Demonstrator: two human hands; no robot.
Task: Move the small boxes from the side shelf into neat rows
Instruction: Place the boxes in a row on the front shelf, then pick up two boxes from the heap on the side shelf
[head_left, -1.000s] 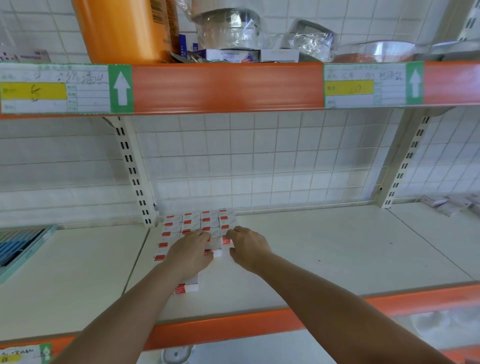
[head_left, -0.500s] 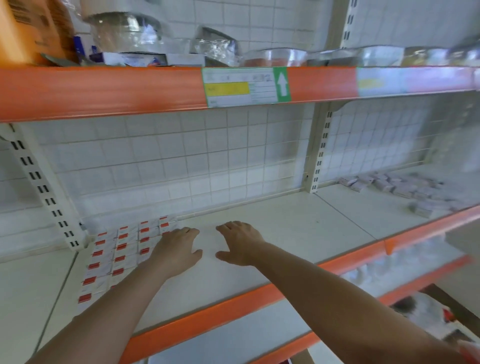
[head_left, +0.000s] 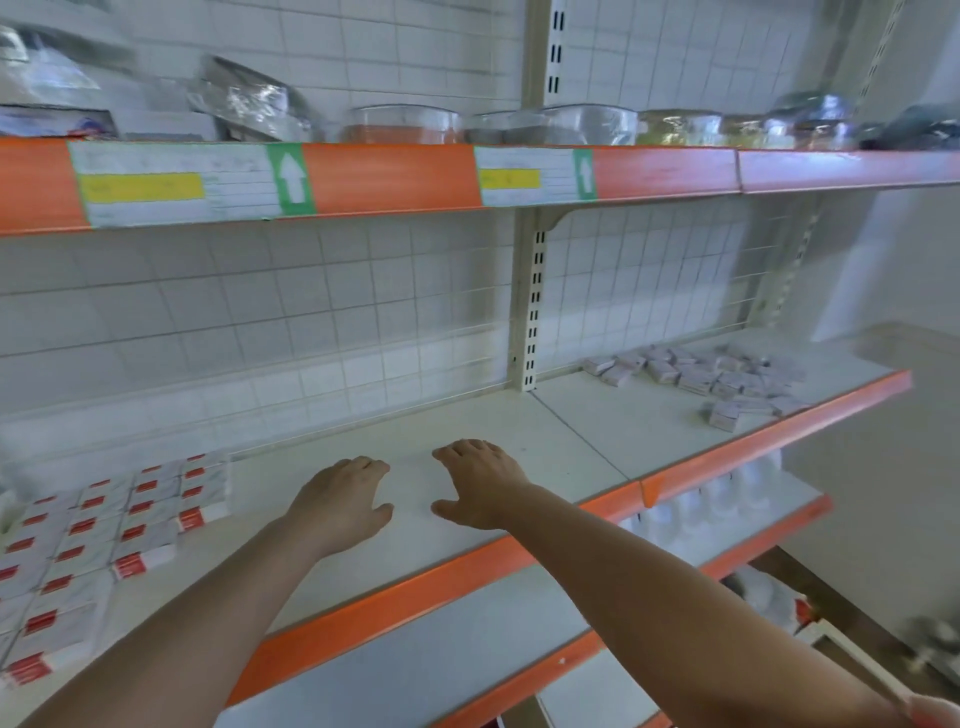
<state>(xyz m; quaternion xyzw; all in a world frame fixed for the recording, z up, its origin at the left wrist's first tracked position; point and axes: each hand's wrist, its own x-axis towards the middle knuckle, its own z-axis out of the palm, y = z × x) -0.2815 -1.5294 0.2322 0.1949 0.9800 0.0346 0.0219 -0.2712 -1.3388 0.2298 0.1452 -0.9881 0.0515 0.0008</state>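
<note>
Both hands empty above the bare shelf, between the finished rows and the loose pile.

Left hand (head_left: 340, 506) and right hand (head_left: 480, 486) hover palm-down with fingers loosely spread, holding nothing, just beside one another over the white shelf board (head_left: 467, 415). The red-and-white small boxes in rows (head_left: 104, 525) lie flat, edge to edge, just left of the left hand. The unsorted pile of small boxes (head_left: 701, 371) lies well to the right of the right hand, beyond the slotted upright (head_left: 532, 312), jumbled and overlapping. Judgement: thin card cartons, light, stiff but crushable, smooth-faced; best pinched across the narrow sides, several together, without squeezing.
</note>
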